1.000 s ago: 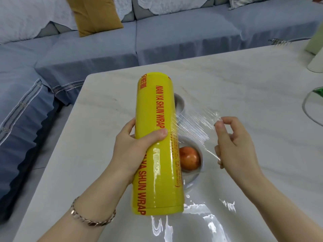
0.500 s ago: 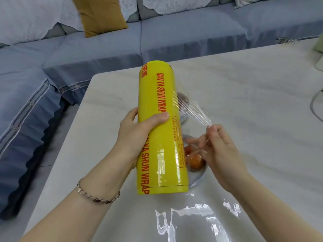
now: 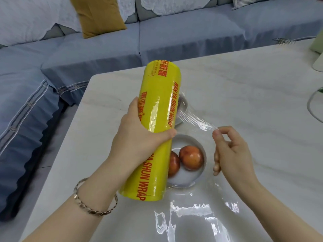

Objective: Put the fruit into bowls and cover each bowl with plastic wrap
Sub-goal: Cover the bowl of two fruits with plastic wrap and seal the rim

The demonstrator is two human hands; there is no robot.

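Bowl (image 3: 185,178) holds two fruits (image 3: 191,157); left fingers (image 3: 133,106) grip roll (image 3: 160,95), right fingers (image 3: 225,130) pinch film (image 3: 195,119).

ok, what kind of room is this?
Most likely a home living room: a blue-grey sectional sofa with a mustard cushion wraps round a low, pale marble-look table.

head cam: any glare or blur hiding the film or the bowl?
Head view: bright specular patches on the table at bottom; the stretched film reads only as faint streaks; print on the roll is sharp; the bowl is evenly lit, partly behind the roll.
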